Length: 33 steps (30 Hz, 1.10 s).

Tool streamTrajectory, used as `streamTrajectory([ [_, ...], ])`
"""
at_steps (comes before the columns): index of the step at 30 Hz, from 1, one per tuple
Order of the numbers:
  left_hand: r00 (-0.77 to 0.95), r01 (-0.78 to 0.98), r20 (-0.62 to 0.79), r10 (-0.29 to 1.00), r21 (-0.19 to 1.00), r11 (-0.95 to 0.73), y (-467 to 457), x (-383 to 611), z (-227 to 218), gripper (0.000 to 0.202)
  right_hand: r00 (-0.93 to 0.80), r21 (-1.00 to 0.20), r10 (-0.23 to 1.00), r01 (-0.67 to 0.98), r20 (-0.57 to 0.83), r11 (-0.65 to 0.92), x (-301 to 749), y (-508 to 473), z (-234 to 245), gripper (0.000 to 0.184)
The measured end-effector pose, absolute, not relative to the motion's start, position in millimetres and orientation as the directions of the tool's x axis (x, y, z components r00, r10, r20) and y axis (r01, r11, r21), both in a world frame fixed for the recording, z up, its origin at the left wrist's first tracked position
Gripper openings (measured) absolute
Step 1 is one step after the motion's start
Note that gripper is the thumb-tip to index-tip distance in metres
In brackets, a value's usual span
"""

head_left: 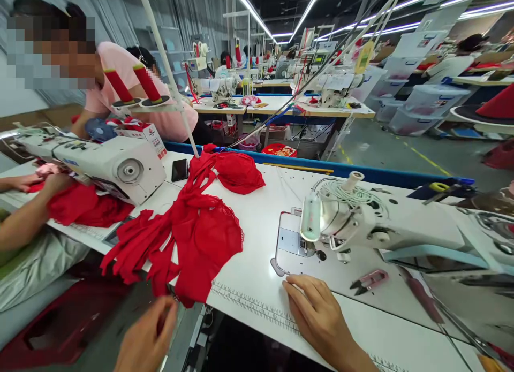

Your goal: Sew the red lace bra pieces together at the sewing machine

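Red garments (212, 235) in one heap, wearer's two hands (146, 337) (317, 313), one clipper (376, 279)

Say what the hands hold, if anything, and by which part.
Right hand: nothing visibly held, at the white tabletop. Left hand: beside the red garments; can't tell whether it grips any fabric.

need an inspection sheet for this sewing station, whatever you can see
Surface: white tabletop, measuring scale along near edge
Job's things: red garments heaped left of the sewing machine, partly overhanging the near edge
Clutter: pink-handled snips right of the right hand; black phone-like object beyond the garments
Hands: left hand half-curled near the garments, contact unclear; right hand palm down, no object visible
Cables: pale cord or tube coiled atop the machine
Surroundings: co-worker in pink; clear bins
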<state>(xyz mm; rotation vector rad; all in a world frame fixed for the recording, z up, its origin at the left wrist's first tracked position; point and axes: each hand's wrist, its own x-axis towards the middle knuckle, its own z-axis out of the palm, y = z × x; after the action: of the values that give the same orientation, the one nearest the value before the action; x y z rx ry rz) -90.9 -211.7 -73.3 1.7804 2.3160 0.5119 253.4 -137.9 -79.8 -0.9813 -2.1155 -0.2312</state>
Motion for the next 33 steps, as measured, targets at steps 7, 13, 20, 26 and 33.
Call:
streamTrajectory([
  [7,-0.372,0.835,0.116,0.921,0.475,0.277,-141.9,-65.4,-43.7,0.035,-0.395,-0.148,0.566,0.711,0.724,0.687,271.4,-152.1,-74.5,0.024],
  [13,-0.21,0.693,0.101,0.973,0.717,0.076,-143.1,-7.5,-39.9,0.037,-0.193,-0.787,0.897,0.43,0.398,0.442,262.0,-169.1,-53.6,0.021],
  [20,0.221,0.46,0.387,0.895,0.768,-0.446,-161.0,66.8,-50.1,0.028,-0.151,-0.915,0.972,0.336,0.179,0.221,240.0,-164.2,-53.9,0.037],
  [26,0.421,0.815,0.571,0.704,0.102,-0.57,-117.7,9.1,-74.1,0.043,-0.18,-0.741,0.911,0.534,0.371,0.407,294.1,-175.6,-47.8,0.03],
  [33,0.513,0.848,0.323,0.795,-0.046,-0.529,-73.6,-36.5,-72.7,0.055,-0.279,-0.349,0.825,0.804,0.491,0.481,400.5,-186.5,-11.2,0.033],
])
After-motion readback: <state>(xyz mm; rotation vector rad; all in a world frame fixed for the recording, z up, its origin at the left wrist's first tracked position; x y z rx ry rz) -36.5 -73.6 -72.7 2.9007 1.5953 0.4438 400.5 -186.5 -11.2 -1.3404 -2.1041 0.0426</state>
